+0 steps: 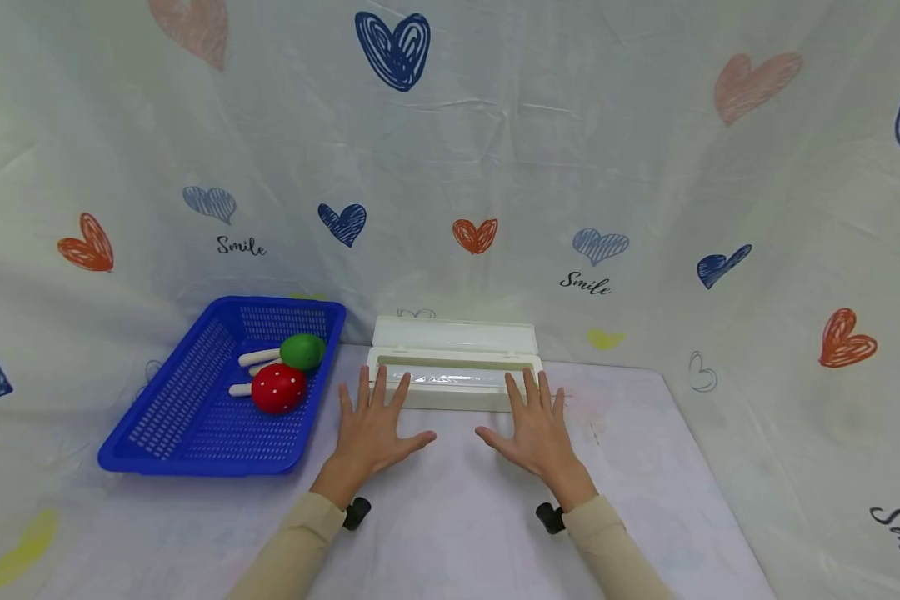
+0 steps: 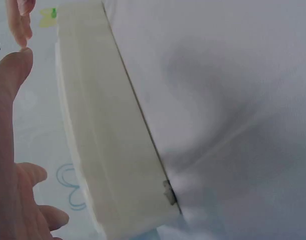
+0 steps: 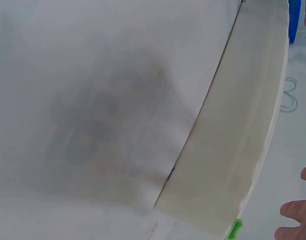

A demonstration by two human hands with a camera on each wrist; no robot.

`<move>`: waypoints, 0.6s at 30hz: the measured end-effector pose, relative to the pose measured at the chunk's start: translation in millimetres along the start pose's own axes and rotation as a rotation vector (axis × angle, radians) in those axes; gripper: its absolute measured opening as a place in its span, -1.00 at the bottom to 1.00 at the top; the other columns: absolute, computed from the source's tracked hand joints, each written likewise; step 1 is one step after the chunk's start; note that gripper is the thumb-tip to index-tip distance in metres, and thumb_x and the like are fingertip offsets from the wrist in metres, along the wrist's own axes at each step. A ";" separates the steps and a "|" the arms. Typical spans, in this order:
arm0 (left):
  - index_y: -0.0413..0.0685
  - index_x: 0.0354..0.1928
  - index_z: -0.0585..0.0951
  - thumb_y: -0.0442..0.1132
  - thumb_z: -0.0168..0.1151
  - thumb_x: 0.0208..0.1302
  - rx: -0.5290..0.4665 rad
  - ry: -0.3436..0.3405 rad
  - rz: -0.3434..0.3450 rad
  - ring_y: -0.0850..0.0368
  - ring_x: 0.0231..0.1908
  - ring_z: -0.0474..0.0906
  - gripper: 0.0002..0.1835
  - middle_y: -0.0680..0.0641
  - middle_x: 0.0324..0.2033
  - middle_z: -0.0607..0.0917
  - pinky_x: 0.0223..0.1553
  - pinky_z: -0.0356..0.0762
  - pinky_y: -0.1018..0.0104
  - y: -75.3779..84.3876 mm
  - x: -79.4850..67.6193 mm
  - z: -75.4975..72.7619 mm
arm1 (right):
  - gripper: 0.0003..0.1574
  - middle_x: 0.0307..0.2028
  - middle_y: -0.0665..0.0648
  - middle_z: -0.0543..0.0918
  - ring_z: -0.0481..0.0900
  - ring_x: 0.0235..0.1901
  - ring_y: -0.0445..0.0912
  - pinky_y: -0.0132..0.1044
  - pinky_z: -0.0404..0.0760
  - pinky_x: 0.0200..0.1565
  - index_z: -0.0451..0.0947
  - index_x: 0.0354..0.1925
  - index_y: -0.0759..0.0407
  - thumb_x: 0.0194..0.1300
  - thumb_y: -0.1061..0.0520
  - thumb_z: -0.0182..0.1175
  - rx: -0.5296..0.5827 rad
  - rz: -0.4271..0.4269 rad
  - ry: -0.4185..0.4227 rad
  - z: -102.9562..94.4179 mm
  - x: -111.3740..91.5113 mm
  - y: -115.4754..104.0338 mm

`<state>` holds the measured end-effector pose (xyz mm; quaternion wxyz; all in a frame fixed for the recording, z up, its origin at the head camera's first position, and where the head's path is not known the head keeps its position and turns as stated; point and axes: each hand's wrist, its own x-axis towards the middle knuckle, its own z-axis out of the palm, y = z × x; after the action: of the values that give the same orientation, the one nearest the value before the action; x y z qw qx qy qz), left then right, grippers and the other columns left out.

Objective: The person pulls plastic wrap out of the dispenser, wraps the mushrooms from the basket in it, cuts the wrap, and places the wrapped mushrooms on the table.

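Note:
A long cream-white box (image 1: 457, 398) with its lid (image 1: 454, 336) raised stands at the back of the table; a shiny clear roll, like cling film (image 1: 457, 376), shows inside. My left hand (image 1: 371, 433), fingers spread, hovers at the box's left front, fingertips overlapping its edge in the head view. Mirroring it on the right, my right hand (image 1: 538, 435) has its fingers spread too. Both palms face down and neither hand holds anything. In the left wrist view the front wall of the box (image 2: 112, 120) fills the middle; the right wrist view shows that wall (image 3: 233, 130) as well.
A blue plastic basket (image 1: 131, 425) sits on the left of the table. In it lie a red white-dotted maraca (image 1: 278, 389) and a green one (image 1: 302, 352), both with pale handles. A heart-printed sheet (image 1: 525, 167) hangs behind the white table (image 1: 465, 533).

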<state>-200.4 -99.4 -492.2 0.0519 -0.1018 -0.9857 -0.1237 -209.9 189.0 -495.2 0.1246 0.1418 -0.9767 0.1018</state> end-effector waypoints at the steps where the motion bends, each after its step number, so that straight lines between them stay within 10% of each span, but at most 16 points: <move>1: 0.17 0.64 0.11 0.64 0.06 0.13 0.001 0.005 0.004 -0.39 0.61 -0.32 0.15 -0.31 0.62 -0.01 0.45 -0.35 -0.54 -1.3 1.8 0.2 | 0.32 0.57 0.41 0.11 -0.04 0.58 0.38 0.51 -0.02 0.43 0.11 0.60 0.13 0.21 -0.62 0.16 0.008 -0.010 -0.003 0.2 2.8 1.0; 18: 0.00 0.48 0.40 0.38 0.27 0.24 -0.032 0.103 0.163 -0.27 0.39 0.35 -0.09 -0.23 0.31 0.53 0.38 0.29 -0.28 -12.2 36.3 8.0 | -0.16 0.28 0.34 0.52 0.44 0.34 0.22 0.15 0.43 0.35 0.46 0.36 0.28 0.42 -0.29 0.23 0.053 -0.175 0.053 14.4 46.3 0.7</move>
<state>-238.9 -102.1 -498.1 0.1105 -0.1761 -0.9681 -0.1398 -256.1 174.7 -496.3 0.1549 0.2270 -0.9540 0.1202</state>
